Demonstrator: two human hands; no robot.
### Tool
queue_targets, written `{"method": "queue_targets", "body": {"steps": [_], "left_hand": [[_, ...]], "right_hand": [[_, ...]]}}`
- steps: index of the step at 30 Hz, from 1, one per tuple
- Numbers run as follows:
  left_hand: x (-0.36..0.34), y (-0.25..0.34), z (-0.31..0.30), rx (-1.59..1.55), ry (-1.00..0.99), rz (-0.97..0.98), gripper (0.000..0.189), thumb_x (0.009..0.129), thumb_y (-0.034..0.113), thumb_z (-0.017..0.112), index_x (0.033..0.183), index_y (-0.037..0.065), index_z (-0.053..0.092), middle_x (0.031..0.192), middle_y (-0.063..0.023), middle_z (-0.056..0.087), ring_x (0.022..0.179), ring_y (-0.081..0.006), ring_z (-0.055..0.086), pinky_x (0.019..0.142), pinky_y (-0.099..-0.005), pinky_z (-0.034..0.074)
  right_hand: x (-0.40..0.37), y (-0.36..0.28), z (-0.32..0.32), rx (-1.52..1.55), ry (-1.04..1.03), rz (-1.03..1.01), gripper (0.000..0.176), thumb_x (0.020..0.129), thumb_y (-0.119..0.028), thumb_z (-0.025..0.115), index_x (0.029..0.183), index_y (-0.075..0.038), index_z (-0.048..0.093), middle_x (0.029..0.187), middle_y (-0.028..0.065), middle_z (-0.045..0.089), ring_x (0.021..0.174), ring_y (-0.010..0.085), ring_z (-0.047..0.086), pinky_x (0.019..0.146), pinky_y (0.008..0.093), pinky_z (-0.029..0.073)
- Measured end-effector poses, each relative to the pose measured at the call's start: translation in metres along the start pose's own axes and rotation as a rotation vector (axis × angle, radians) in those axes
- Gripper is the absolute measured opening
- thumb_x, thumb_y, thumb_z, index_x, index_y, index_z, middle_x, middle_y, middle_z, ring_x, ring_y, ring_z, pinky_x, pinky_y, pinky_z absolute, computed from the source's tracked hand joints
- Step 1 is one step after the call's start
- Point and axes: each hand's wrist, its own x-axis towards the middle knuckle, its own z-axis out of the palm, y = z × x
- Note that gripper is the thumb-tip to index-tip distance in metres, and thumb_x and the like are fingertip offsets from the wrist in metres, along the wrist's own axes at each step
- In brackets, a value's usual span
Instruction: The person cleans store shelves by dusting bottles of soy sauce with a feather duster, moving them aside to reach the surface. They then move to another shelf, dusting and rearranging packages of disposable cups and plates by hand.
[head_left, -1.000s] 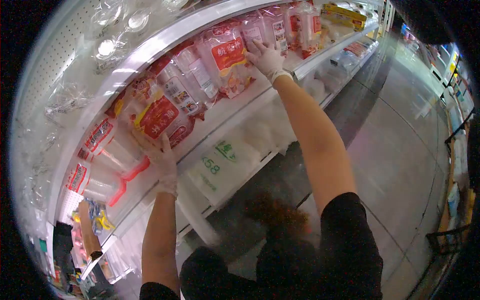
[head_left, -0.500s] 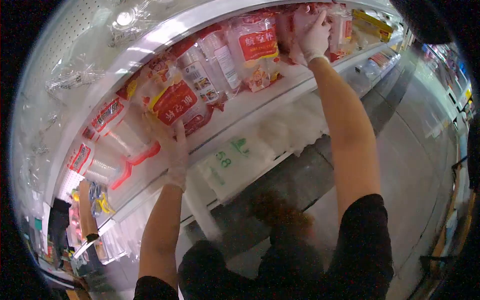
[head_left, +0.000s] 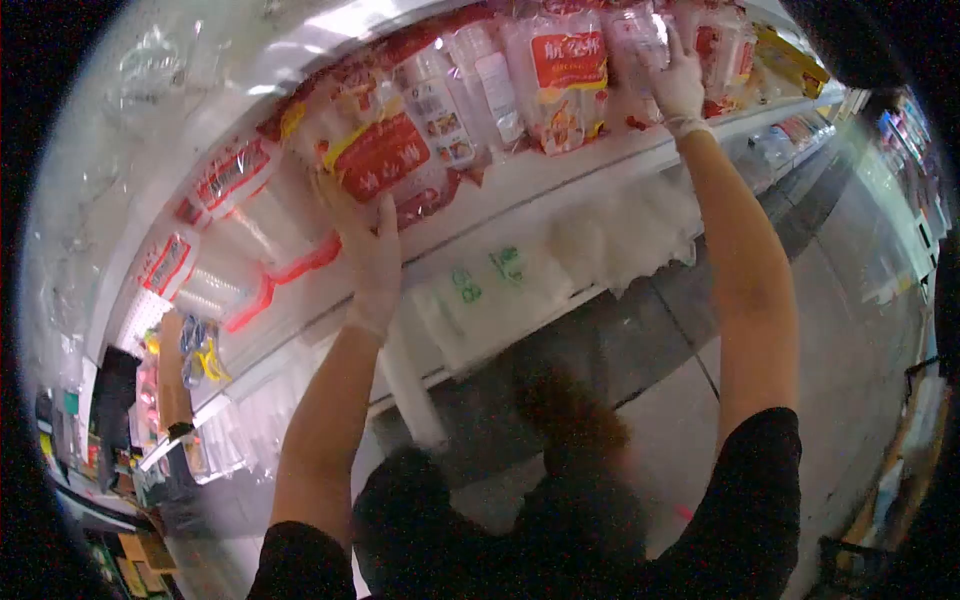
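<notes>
My left hand (head_left: 366, 262), in a clear thin glove, is at the lower end of a red-labelled pack of plastic cups (head_left: 385, 155). Its fingers are spread, with the thumb apart, and they touch the pack without closing round it. Further right, my right hand (head_left: 681, 88), gloved too, has its fingers round the right side of another clear pack of cups (head_left: 637, 42) with red trim. Part of that pack is hidden by the hand. Between the two hands stands an upright cup pack (head_left: 562, 85) with a red and yellow label.
More packs with red rims (head_left: 275, 235) line the left of the white shelf (head_left: 560, 195). A yellow-edged packet (head_left: 790, 65) lies at the right end. Below hang white plastic bags (head_left: 530, 285) with green print. Grey floor tiles (head_left: 800, 330) stretch to the right.
The view has shifted, so the shelf appears further right. My right hand's fingers have shifted on the pack, which shows more clearly. My left hand stays at its pack, fingers spread.
</notes>
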Motion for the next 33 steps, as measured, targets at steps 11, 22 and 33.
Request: {"method": "queue_targets", "body": {"steps": [11, 22, 33], "left_hand": [[0.006, -0.011, 0.003, 0.134, 0.026, 0.068, 0.080, 0.091, 0.029, 0.055, 0.148, 0.005, 0.004, 0.153, -0.0168, 0.006, 0.142, -0.0300, 0.007, 0.116, -0.0382, 0.011], [-0.006, 0.007, -0.016, 0.064, -0.111, 0.036, 0.070, 0.093, 0.029, 0.052, 0.147, 0.006, 0.014, 0.152, -0.0156, 0.016, 0.141, -0.0297, 0.015, 0.114, -0.0373, 0.019], [-0.070, 0.006, -0.117, 0.015, -0.201, 0.286, 0.058, 0.096, 0.033, 0.048, 0.144, 0.007, 0.029, 0.146, -0.0150, 0.035, 0.136, -0.0300, 0.031, 0.111, -0.0369, 0.026]], "right_hand": [[-0.141, -0.013, -0.065, 0.600, -0.063, 0.083, 0.050, 0.090, -0.019, 0.061, 0.135, -0.001, 0.045, 0.128, 0.0145, 0.054, 0.118, 0.0225, 0.052, 0.099, 0.0318, 0.039], [-0.586, -0.014, -0.271, -0.434, -1.453, 0.429, 0.062, 0.088, -0.049, 0.055, 0.136, -0.011, 0.045, 0.134, 0.0127, 0.051, 0.124, 0.0288, 0.047, 0.101, 0.0362, 0.039], [-0.585, 0.036, -0.304, -0.050, -1.182, 0.739, 0.049, 0.094, -0.041, 0.050, 0.124, -0.003, 0.056, 0.121, 0.0105, 0.057, 0.106, 0.0180, 0.051, 0.089, 0.0330, 0.042]]}}
